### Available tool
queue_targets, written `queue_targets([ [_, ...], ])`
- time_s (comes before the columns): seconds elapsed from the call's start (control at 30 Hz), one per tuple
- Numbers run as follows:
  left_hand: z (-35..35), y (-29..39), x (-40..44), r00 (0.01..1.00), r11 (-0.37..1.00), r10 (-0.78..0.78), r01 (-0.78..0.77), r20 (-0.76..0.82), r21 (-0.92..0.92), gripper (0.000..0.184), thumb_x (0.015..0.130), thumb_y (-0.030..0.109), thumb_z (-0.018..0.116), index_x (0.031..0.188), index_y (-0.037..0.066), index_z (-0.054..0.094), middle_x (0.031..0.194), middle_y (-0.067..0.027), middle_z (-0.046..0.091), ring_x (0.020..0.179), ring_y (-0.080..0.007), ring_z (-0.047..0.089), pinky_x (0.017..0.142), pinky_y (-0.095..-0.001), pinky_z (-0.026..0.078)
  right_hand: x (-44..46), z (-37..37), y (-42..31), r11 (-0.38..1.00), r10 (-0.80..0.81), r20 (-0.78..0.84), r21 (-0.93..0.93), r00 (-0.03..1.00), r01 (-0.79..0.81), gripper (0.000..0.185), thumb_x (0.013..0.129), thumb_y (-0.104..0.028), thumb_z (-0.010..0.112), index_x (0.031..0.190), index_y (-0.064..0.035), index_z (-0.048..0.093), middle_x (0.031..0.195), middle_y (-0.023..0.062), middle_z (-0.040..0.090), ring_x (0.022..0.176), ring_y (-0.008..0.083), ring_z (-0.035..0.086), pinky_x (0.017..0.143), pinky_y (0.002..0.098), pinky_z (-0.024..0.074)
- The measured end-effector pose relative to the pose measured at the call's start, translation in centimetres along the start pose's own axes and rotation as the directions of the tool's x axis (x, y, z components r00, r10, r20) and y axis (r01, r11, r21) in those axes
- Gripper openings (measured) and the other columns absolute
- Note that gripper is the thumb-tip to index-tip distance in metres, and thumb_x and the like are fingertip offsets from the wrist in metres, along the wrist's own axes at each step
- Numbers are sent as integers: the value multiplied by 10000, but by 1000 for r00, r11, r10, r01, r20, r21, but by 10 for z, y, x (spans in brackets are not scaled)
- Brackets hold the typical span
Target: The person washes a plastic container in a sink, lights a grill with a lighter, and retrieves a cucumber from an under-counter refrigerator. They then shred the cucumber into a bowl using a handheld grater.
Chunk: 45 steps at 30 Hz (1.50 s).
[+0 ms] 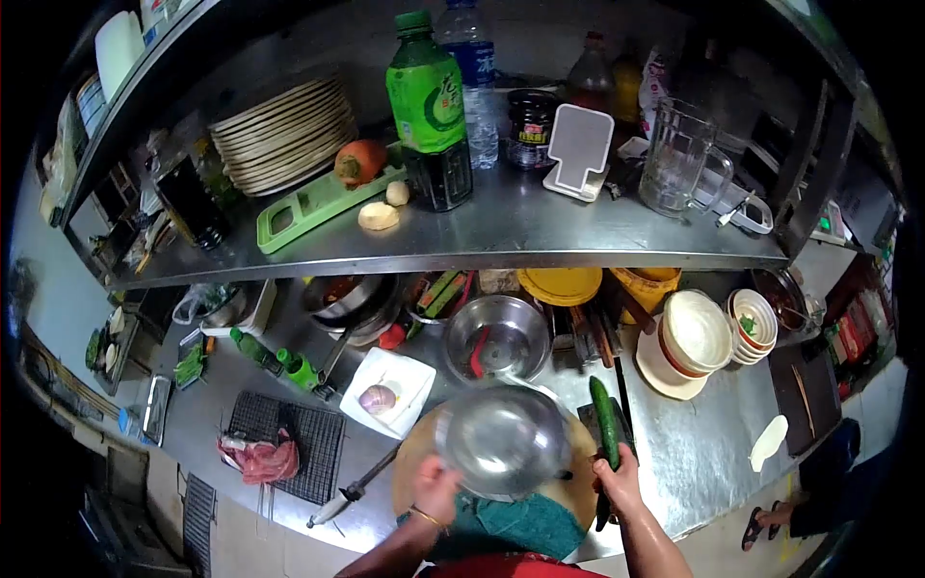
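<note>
My left hand (438,491) grips the near left rim of a shiny metal bowl (506,435), which is smeared by motion. Beneath the bowl lies a round wooden chopping board (412,467), partly covered by a dark green cloth (530,525) at its near side. At the board's right edge, my right hand (621,482) is closed around a long green cucumber (605,414). The cucumber points away from me, and its lower end shows below the hand. A dark flat object behind the cucumber is mostly hidden.
Left of the board are a sharpening steel (356,488), raw meat (265,458) on a black rack (313,433), and a white dish (409,371) holding an onion (377,399). Behind stands a steel basin (462,332). Bowls (696,332) sit right; a loaded shelf (540,236) overhangs the counter.
</note>
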<state>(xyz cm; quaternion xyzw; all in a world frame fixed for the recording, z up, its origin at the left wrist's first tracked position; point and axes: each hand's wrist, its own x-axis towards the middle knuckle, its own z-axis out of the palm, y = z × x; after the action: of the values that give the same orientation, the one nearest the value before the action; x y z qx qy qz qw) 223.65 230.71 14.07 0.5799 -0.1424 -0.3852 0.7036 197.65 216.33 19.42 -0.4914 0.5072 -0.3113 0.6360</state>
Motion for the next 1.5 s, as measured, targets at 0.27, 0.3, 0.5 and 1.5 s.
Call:
queue_targets([
  [0.27,59,113,11,616,615,243,-695,749,372,413,795,148,701,1172,49,564,1335,-163,485,1253,-277,453,1030,-382,370,-30,-107,53,973,93,-350,232,932,-10,300,744,-41,575,1036,26,558,845,86,620,728,201,598,682,319,497],
  [0.3,61,136,25,596,613,350,-729,722,305,389,783,128,694,1142,39,577,1311,-168,502,1227,-283,473,1030,-392,366,-36,-134,67,972,54,-434,230,899,52,291,729,-62,561,1008,21,576,841,83,626,703,205,603,659,316,497],
  [0.5,53,297,83,44,-169,923,-844,381,509,326,681,72,682,996,31,607,1051,-124,625,980,-280,574,907,-396,422,-59,-242,123,983,-25,-651,123,759,138,410,774,-137,611,1155,-17,517,961,90,599,795,217,593,691,347,496],
  [1.5,90,73,-113,983,961,17,34,182,-273,113,913,187,550,880,95,494,590,8,435,528,-132,477,694,-398,531,-58,-258,46,988,-144,-227,-82,963,128,376,911,-132,482,1265,-36,400,851,27,554,646,84,483,539,238,422],
])
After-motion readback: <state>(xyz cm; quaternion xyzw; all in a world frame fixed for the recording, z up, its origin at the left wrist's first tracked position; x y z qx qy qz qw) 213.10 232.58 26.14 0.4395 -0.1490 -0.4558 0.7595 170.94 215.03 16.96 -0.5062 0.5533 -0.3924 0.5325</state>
